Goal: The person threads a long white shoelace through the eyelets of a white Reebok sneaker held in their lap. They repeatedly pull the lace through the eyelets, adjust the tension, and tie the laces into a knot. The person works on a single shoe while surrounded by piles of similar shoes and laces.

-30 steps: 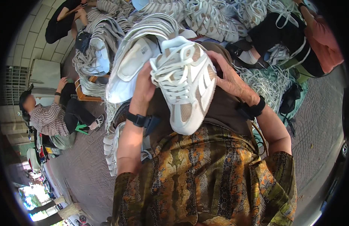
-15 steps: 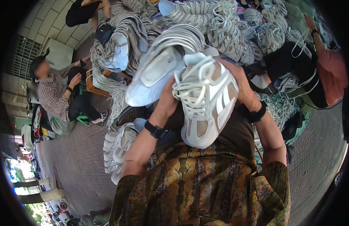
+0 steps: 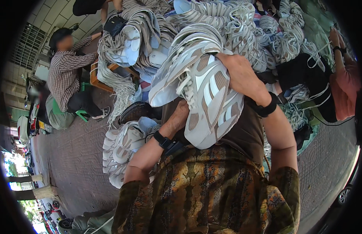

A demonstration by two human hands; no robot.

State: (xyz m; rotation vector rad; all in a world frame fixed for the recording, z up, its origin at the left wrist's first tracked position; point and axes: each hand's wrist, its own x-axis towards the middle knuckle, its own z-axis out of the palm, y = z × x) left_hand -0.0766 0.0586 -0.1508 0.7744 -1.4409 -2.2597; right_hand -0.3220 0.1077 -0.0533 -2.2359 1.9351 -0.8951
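My right hand (image 3: pixel 245 78) is closed on the heel end of a white and beige shoe upper (image 3: pixel 209 95), which hangs toe down over my lap and is turned sideways. Behind it, partly covered, another upper (image 3: pixel 232 111) shows at its right. My left hand (image 3: pixel 180 116) is low beside the upper's laces; its fingers are hidden behind the upper. A nested stack of shoe uppers (image 3: pixel 190 39) curves away just beyond, its pale open underside facing left.
More stacked uppers (image 3: pixel 140 35) and laced shoe uppers (image 3: pixel 243 39) fill the far side. A wooden stool (image 3: pixel 99 80) and a person in a checked shirt (image 3: pixel 65 74) are at left. Another pile of uppers (image 3: pixel 120 144) sits left of my lap. A person in pink (image 3: pixel 345 89) is at right.
The upper has turned from laces facing me to its side, alongside another one. My left hand has moved lower, behind it. The person in the checked shirt has leaned toward the stool.
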